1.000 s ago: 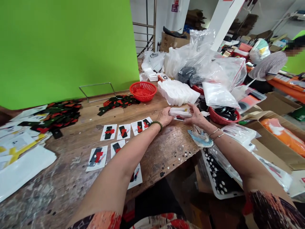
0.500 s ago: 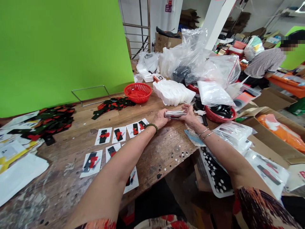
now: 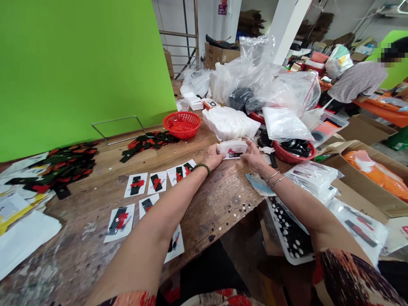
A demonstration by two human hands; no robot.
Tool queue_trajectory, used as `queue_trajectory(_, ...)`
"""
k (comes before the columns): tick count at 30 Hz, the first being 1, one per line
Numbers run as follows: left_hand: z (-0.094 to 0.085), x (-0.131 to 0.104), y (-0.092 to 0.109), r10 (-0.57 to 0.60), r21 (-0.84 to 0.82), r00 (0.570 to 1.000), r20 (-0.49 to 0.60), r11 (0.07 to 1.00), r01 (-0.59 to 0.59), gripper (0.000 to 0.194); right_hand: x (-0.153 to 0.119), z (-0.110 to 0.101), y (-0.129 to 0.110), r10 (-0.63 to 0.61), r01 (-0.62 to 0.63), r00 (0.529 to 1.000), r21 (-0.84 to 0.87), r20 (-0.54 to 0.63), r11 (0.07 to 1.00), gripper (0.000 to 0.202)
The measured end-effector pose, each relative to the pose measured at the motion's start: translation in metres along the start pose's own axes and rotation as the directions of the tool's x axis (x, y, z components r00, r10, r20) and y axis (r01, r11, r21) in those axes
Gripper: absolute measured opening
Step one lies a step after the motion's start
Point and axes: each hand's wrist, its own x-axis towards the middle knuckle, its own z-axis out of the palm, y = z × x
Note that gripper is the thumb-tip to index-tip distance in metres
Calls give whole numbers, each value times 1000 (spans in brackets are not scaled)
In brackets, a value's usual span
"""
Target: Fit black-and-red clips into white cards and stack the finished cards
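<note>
Between my hands, upright on the wooden table, is a small stack of white printed cards (image 3: pixel 232 149), its face showing a red and black picture. My left hand (image 3: pixel 214 156) grips the left edge of the stack, and my right hand (image 3: pixel 252 155) grips its right edge. Nearer to me on the left, several white cards lie in rows, such as one card (image 3: pixel 119 223) with black and red pieces on it. My left forearm hides part of these rows. Behind the stack sits a pile of white bags (image 3: pixel 231 122).
A red basket (image 3: pixel 182 125) of red pieces stands behind my left hand. Piles of black and red pieces (image 3: pixel 75 168) lie at the left. A red bowl (image 3: pixel 293 152), plastic bags and cardboard boxes (image 3: pixel 376 178) crowd the right. A person (image 3: pixel 360 80) is at the far right.
The card stack, seen nearly edge-on before, has been tipped up so that its printed face shows. Both hands still hold it. The view has shifted slightly.
</note>
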Motion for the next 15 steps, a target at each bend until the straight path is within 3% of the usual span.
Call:
queue_trajectory(4, 1, -4, -2, 44, -39, 999, 10, 998, -44, 21, -2, 4, 6, -37, 32, 999, -201, -24, 979, 86)
queue_trajectory(9, -2, -10, 0, 100, -47, 993, 60, 994, -98, 21, -2, 2, 9, -74, 44, 996, -469, -46, 882, 90)
queue_trajectory(15, -6, -11, 0, 95, -73, 995, 27, 993, -93, 25, -4, 2, -2, -52, 65, 998, -464, 40, 883, 86)
